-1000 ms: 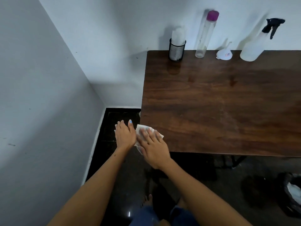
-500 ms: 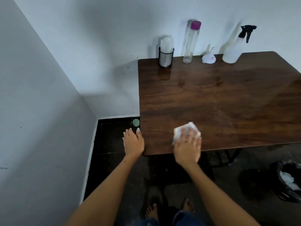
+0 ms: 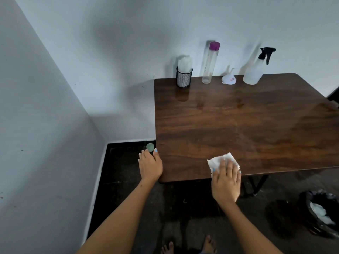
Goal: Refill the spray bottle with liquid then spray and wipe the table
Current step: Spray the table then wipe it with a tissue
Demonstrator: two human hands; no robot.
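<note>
Pressing flat with fingers spread, the right hand point(image 3: 226, 182) holds a white cloth point(image 3: 220, 161) down on the near edge of the wooden table point(image 3: 238, 125), while the left hand point(image 3: 150, 165), open and holding nothing, rests against the table's near corner. Far beyond the right hand, at the wall, the spray bottle point(image 3: 255, 70) stands upright, with a white funnel point(image 3: 229, 79), a tall clear bottle point(image 3: 209, 65) and a mesh cup point(image 3: 184, 77) in a row toward the left hand's side.

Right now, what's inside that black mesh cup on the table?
The black mesh cup holds white folded paper that sticks out above its rim. How far down the paper goes, and anything beneath it, is hidden by the mesh.
</note>
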